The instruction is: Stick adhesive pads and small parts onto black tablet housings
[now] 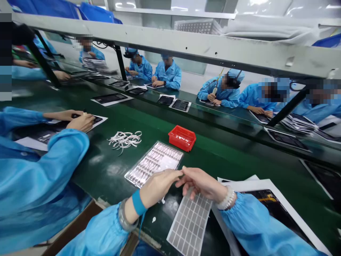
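My left hand (161, 182) and my right hand (199, 183) meet fingertip to fingertip above the bench. On both, thumb and fingers are pinched; anything between them is too small or hidden to name. A clear tray (149, 161) of small silver-and-white parts lies just beyond my left hand, which covers its near corner. Under my right hand is a sheet of grey rectangular stickers (189, 224), its top end partly covered. A dark device panel on white backing (273, 186) lies beneath my right forearm. A small white piece (153, 219) rests on the bench near my left wrist.
A red bin (182, 138) stands behind the tray, with a heap of white strips (124, 140) to its left. A co-worker's hands (80, 121) work at a panel on the left. Across the green bench (213, 142) sit several people; a shelf beam (170, 44) runs overhead.
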`<state>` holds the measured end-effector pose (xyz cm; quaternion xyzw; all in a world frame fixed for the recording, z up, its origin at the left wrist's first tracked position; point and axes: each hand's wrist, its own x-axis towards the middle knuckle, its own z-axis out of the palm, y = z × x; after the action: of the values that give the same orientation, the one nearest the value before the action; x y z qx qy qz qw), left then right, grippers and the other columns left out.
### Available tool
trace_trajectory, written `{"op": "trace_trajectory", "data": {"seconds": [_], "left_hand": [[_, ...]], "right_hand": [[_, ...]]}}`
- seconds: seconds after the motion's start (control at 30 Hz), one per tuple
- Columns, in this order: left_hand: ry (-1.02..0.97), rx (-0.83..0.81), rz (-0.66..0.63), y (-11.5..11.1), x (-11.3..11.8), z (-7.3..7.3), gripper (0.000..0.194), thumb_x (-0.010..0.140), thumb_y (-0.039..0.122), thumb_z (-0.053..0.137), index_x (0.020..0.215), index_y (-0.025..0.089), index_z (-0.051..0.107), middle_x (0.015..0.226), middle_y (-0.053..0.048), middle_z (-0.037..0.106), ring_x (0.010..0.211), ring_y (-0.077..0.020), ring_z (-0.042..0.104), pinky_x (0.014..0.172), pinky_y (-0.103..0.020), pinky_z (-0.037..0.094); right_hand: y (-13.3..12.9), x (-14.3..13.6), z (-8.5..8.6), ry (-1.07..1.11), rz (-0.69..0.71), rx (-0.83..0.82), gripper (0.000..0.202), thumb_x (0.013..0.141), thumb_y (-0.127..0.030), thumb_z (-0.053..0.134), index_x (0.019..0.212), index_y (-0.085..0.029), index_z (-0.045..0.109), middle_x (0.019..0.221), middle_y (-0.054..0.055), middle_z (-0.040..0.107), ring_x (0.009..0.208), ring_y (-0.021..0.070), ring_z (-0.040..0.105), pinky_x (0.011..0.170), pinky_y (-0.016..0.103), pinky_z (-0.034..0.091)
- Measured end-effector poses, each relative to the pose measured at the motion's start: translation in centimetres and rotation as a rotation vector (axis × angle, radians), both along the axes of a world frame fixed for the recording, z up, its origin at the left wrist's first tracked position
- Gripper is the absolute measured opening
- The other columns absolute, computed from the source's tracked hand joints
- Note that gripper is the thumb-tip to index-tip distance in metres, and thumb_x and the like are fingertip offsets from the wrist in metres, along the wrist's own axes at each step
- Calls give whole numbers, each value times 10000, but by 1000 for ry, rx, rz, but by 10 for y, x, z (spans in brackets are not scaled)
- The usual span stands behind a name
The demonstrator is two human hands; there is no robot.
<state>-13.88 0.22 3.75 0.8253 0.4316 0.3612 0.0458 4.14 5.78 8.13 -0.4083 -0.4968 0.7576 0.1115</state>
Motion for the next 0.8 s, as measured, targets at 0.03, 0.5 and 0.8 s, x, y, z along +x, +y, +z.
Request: {"op": "trace_trajectory", "data": {"seconds": [0.03,0.5,0.8], "left_hand": [[-25,21,4,-3,0,-3,241,969,197,365,1145,227,527,971,-17,684,875,-126,668,767,-220,533],[-232,104,290,-11,6,-7,195,952,238,436,941,184,624,863,-40,675,813,-143,658,754,-249,541],[-125,5,419,-5,4,2,213,908,201,396,846,186,599,771,-26,658,693,-152,642,667,-262,521]], "right_hand": [[0,-3,-1,16,31,15,431,801,-563,599,920,-149,583,781,50,678,503,98,601,365,172,453],[-9,-15,-15,-101,18,557,246,824,-376,551,917,-168,644,744,6,687,454,77,591,456,186,413],[-14,-11,-5,-215,16,762,151,843,-253,488,808,-184,617,661,-14,660,496,97,604,522,207,445]]}}
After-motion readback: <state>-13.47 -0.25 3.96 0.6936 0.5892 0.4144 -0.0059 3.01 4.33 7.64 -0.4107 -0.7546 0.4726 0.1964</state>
